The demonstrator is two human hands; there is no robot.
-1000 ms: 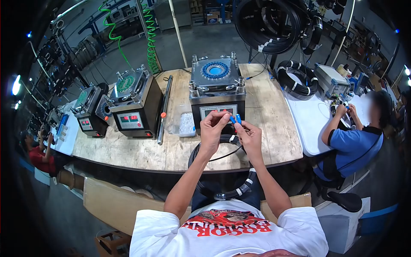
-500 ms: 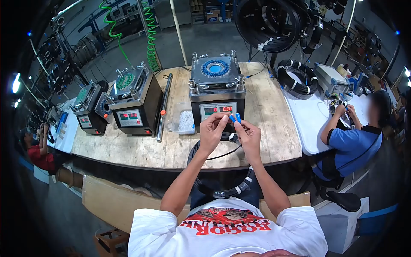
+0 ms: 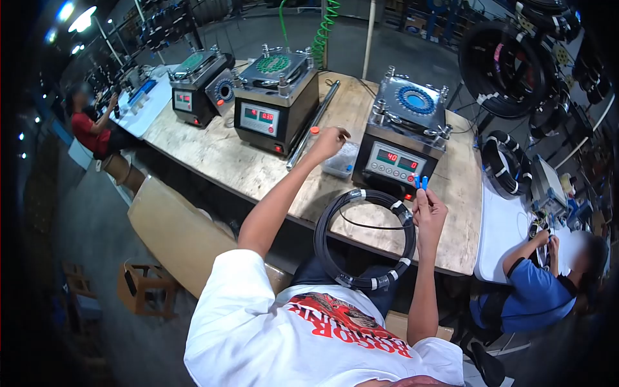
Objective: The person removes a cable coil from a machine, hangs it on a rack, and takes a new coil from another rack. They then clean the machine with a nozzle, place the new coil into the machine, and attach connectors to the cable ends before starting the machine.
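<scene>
Two small blue connectors (image 3: 421, 182) stand upright from the fingertips of my right hand (image 3: 430, 216), which is closed on them in front of the right machine (image 3: 396, 158). My left hand (image 3: 329, 143) is over the clear plastic container (image 3: 342, 161) of small pale pieces; its fingers are bent, and whether they hold anything is too small to tell. A coil of black cable (image 3: 321, 235) with white bands hangs over the table edge onto my lap, and one cable end runs toward my right hand.
Two more machines, the middle one (image 3: 261, 119) and the left one (image 3: 187, 102), stand on the wooden table (image 3: 219, 158). A metal rod (image 3: 313, 126) lies beside the middle one. Co-workers sit at the right (image 3: 529, 277) and far left (image 3: 93, 129). Black cable coils (image 3: 506, 161) are at the right.
My left hand has left the connectors and moved left over the container. My right hand still holds them. The view has turned left, and the right machine's display reads differently.
</scene>
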